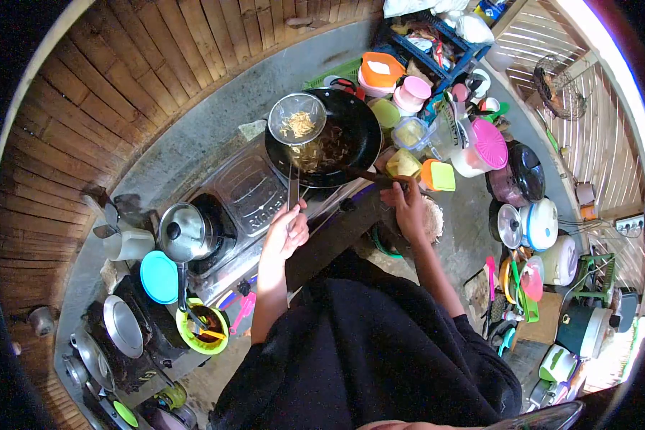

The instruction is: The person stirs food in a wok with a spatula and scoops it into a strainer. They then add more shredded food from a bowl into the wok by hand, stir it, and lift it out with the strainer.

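My left hand (287,231) grips the long handle of a wire mesh strainer (297,120), which is held over the left rim of a black wok (358,122). The strainer holds pale fried bits. My right hand (407,208) is closed around the wok's dark handle (369,175) at its near side. Browned food lies in the wok. The wok sits on a steel two-burner stove (251,190).
A lidded steel pot (185,231) sits on the stove's left burner. A blue lid (159,276) and a green bowl (202,330) lie lower left. Plastic containers (401,89), a pink-lidded jug (484,147) and pots crowd the right. Wooden walls surround the counter.
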Motion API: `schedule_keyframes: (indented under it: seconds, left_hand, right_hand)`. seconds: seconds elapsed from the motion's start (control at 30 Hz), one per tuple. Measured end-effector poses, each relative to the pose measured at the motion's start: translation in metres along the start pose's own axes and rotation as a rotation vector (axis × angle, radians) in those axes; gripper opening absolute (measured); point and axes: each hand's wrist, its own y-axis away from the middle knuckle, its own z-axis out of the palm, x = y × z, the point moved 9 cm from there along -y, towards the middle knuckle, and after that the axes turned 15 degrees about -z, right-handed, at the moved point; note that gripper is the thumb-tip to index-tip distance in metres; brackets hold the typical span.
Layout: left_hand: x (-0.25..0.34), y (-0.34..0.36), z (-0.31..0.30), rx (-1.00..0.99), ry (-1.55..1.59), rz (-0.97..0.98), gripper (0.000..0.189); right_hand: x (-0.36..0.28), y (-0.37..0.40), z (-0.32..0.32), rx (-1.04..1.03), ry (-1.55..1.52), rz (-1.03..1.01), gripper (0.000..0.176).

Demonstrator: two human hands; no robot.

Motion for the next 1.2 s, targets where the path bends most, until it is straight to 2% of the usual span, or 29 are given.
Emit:
schedule_keyframes:
  seconds: [0.07,0.2,0.27,0.3,0.4,0.43,0.53,0.6,0.67,0.7,0.77,0.8,0.9,0.97,1.0,1.13,1.2]
  left_hand:
    - [-0.002,0.000,0.003,-0.024,-0.001,-0.019,0.017]
    - [-0.011,0.000,0.010,-0.020,-0.034,-0.070,0.018]
    - [-0.015,-0.001,0.013,-0.029,-0.049,-0.063,0.018]
    - [-0.017,-0.001,0.013,-0.010,-0.061,-0.062,0.017]
    - [-0.023,-0.003,0.011,-0.001,-0.070,-0.059,0.017]
    - [-0.025,-0.003,0.012,-0.011,-0.072,-0.065,0.017]
    - [-0.031,-0.003,0.018,-0.033,-0.084,-0.063,0.018]
    - [-0.036,-0.004,0.022,-0.067,-0.083,-0.077,0.018]
    - [-0.038,-0.005,0.027,-0.078,-0.088,-0.087,0.018]
    - [-0.039,-0.005,0.030,-0.091,-0.092,-0.095,0.018]
    - [-0.042,-0.005,0.034,-0.092,-0.088,-0.096,0.018]
    - [-0.043,-0.004,0.037,-0.094,-0.086,-0.102,0.018]
    - [-0.046,-0.003,0.049,-0.036,-0.139,-0.090,0.017]
    - [-0.054,-0.006,0.049,0.093,-0.183,-0.121,0.017]
    - [-0.058,-0.008,0.052,0.126,-0.203,-0.126,0.016]
    - [-0.071,-0.021,0.067,0.084,-0.283,-0.070,0.017]
    - [-0.072,-0.026,0.071,0.165,-0.385,-0.041,0.019]
  right_hand:
    - [0.004,0.003,0.003,0.030,-0.077,0.018,0.019]
    - [0.002,0.008,0.008,-0.005,-0.019,0.022,0.019]
    - [0.001,0.013,0.019,-0.104,0.052,0.035,0.020]
    - [0.006,0.018,0.025,-0.080,-0.027,0.004,0.024]
    - [0.010,0.033,0.047,-0.131,0.012,-0.104,0.029]
    - [0.017,0.038,0.051,-0.153,0.046,-0.020,0.034]
    - [0.013,0.045,0.064,-0.178,-0.028,0.052,0.035]
    - [0.001,0.043,0.063,-0.193,0.017,0.045,0.034]
    - [-0.014,0.037,0.058,-0.206,0.209,0.025,0.021]
    - [-0.016,0.035,0.058,-0.211,0.209,0.022,0.021]
    - [-0.061,0.026,0.047,-0.097,0.500,-0.395,0.018]
    - [-0.066,0.026,0.045,-0.102,0.501,-0.396,0.018]
    - [-0.082,0.029,0.054,-0.224,0.411,-0.336,0.019]
    - [-0.060,0.039,0.083,-0.418,-0.107,-0.005,0.022]
    - [-0.048,0.043,0.094,-0.448,-0.229,0.082,0.025]
    - [-0.047,0.041,0.097,-0.377,-0.308,0.221,0.026]
    - [-0.041,0.040,0.095,-0.347,-0.374,0.280,0.025]
